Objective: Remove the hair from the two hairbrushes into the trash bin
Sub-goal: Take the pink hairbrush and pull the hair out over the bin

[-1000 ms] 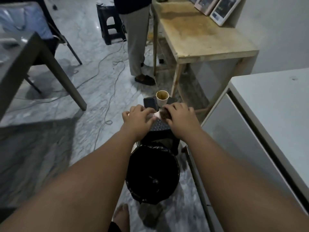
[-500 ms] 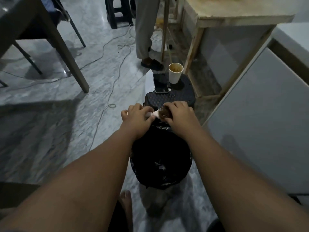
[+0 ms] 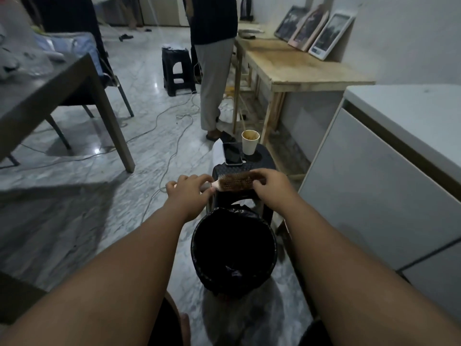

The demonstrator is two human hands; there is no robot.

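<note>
Spanning both hands, hairbrush (image 3: 235, 183): left hand (image 3: 190, 193) grips handle, right hand (image 3: 270, 187) pinches bristle end.

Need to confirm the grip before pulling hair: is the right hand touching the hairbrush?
Touching. The head view shows the right hand with its fingertips pressed onto the hair-covered end of the hairbrush, no gap visible, above the trash bin.

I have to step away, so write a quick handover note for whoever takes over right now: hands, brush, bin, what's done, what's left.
Left hand grips the handle of the hairbrush. Right hand pinches at the far end of the brush head. Brush is held level above the stool, just beyond the trash bin. Brown hair is still matted in the bristles. Left: pull it off and drop it in the bin. Only one brush is in view; the second is not visible.
</note>
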